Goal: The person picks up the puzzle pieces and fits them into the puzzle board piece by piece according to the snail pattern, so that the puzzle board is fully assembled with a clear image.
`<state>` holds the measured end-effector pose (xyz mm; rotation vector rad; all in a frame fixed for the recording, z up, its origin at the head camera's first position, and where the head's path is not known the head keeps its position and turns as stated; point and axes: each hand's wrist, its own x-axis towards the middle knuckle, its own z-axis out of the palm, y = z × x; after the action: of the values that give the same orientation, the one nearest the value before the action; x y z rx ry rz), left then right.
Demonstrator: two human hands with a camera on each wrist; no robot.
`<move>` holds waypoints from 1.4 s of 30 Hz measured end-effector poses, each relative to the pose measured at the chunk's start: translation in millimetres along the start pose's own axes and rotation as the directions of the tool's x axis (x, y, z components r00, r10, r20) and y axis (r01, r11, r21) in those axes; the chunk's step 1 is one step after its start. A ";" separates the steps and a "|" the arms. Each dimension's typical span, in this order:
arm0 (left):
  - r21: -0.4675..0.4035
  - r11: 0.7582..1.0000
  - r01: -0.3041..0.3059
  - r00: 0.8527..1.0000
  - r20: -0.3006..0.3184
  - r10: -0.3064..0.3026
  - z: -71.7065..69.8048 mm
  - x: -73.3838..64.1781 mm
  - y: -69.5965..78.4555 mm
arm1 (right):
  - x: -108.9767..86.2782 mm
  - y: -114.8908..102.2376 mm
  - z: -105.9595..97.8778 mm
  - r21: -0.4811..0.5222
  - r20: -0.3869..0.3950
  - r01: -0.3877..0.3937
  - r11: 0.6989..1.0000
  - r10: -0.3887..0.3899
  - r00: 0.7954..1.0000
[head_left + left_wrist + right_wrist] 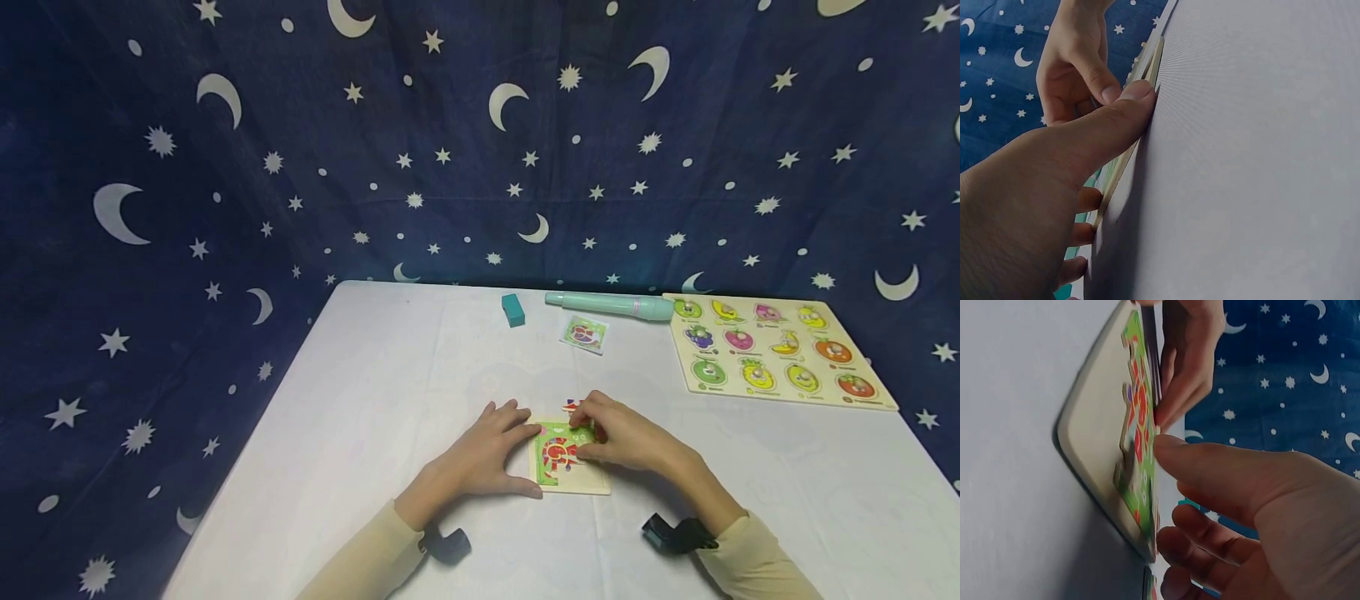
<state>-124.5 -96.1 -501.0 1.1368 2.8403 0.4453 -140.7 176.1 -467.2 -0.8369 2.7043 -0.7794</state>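
Observation:
A small wooden jigsaw board (594, 481) lies on the table, partly filled with green and red pieces; its lower right is bare wood. My left hand (483, 450) holds the board at its left side, thumb at the near edge and fingers spread along the far left. Over the upper right of the board, my right hand (618, 433) has its thumb and curled fingers on a green and red puzzle piece (1134, 503), partly hidden by the hand. Just beyond the board's far edge lies a loose red and blue puzzle piece (572, 406).
Farther back are a small picture card (585, 333), a teal block (513, 310) and a mint-green pen-like tube (607, 305). A fruit puzzle board (780, 350) lies at the right rear. A dark star-patterned cloth (450, 167) hangs behind the white table (390, 375).

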 end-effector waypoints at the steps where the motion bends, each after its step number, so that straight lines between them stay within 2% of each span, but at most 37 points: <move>1: 0.000 1.000 0.001 1.000 0.000 -0.001 0.2 0.0 -0.1 | 0.1 1.2 -0.9 -0.001 -0.010 -0.002 1.000 0.002 1.000; 10: -0.008 1.000 -0.003 1.000 -0.001 0.003 1.2 -0.2 -0.2 | 9.0 11.4 -1.8 0.013 -0.088 -0.035 0.999 0.036 0.995; 18: -0.006 1.000 0.002 1.000 0.001 -0.002 0.2 -0.2 1.3 | 20.6 20.2 -0.3 -0.045 -0.134 -0.087 0.995 0.080 0.988; 27: -0.007 1.000 0.001 1.000 -0.001 -0.001 -0.5 -0.1 1.8 | 26.7 22.5 1.6 -0.071 -0.124 -0.095 0.993 0.086 0.989; 36: -0.034 0.999 0.007 1.000 0.003 -0.007 0.1 -1.3 1.0 | 30.5 21.9 -0.6 -0.070 -0.073 -0.106 0.992 0.101 0.992; 42: -0.037 0.999 0.008 1.000 0.003 -0.008 1.5 -1.1 -0.3 | 30.2 21.4 -0.7 -0.061 -0.083 -0.100 0.993 0.095 0.992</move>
<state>-123.7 -96.7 -502.6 1.1180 2.8213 0.4935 -175.6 174.1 -479.4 -0.6951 2.8305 -0.7221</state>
